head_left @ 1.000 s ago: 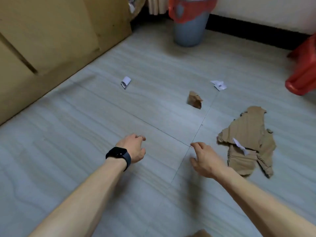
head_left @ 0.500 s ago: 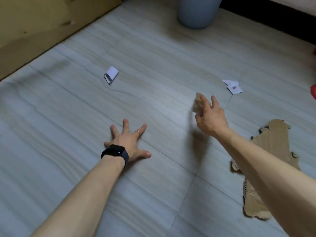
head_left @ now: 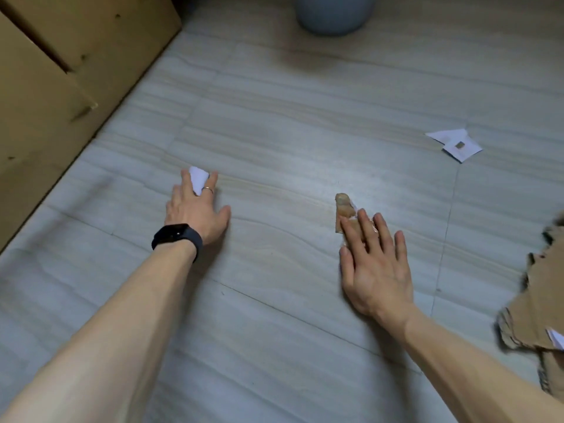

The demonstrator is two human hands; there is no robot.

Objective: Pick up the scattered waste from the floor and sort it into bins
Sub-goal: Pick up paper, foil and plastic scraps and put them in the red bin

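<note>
My left hand (head_left: 195, 212), with a black watch on the wrist, reaches forward on the grey floor and holds a small white paper scrap (head_left: 197, 178) between its fingers. My right hand (head_left: 375, 270) lies flat with straight fingers, and its fingertips rest on a small brown cardboard scrap (head_left: 343, 206) whose far end sticks out beyond them. More torn white paper (head_left: 457, 145) lies on the floor at the far right. A large ragged piece of brown cardboard (head_left: 540, 300) sits at the right edge, partly cut off by the frame.
The base of a grey bin (head_left: 332, 13) stands at the top centre. A tan cabinet or box (head_left: 61, 87) fills the upper left corner, and its edge runs diagonally along the floor.
The view has shifted forward. My left hand has moved from flat on the floor up to the white scrap and taken it. My right hand has lowered flat onto the brown scrap.
</note>
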